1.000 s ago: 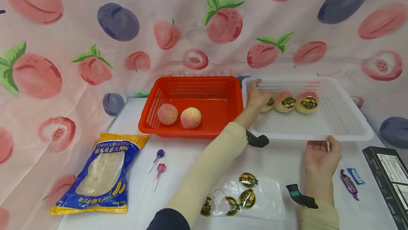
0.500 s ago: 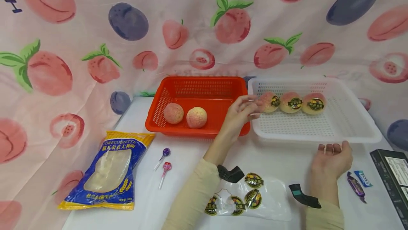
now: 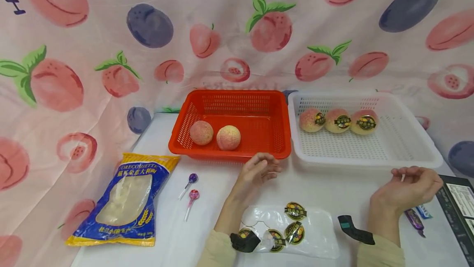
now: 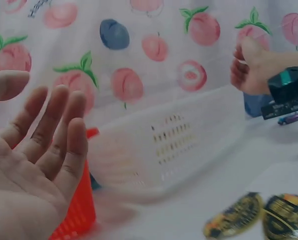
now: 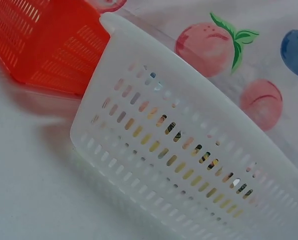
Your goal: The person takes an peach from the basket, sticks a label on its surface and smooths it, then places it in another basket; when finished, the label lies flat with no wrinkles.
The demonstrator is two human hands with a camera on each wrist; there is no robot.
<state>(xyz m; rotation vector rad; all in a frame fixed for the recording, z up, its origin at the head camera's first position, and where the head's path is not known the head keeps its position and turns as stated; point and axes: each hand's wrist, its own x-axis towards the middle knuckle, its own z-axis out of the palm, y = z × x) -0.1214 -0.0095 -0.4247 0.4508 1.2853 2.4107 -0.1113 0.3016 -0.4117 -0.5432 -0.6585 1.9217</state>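
My left hand (image 3: 257, 174) hovers in front of the red basket (image 3: 229, 154), its fingers loosely bent and holding nothing. In the left wrist view its palm (image 4: 24, 195) faces the camera. My right hand (image 3: 411, 189) is raised before the front right of the white basket (image 3: 355, 161), fingers loosely curled round nothing. Three peaches with black-and-gold stickers, among them a left one (image 3: 312, 119), a middle one (image 3: 337, 122) and a right one (image 3: 362, 124), sit in a row inside the white basket. Two plain peaches (image 3: 201, 132) lie in the red one.
A clear plastic sheet (image 3: 318, 234) bearing several round stickers (image 3: 295, 210) lies at the front. Two lollipops (image 3: 193, 195) and a blue-and-yellow pasta bag (image 3: 122, 201) are at left. Wrapped candies (image 3: 414, 221) and a black box (image 3: 457, 205) are at right.
My left hand has left the leftmost stickered peach in the white basket and come back toward the front left. My right hand has shifted right, away from below the basket's rim.
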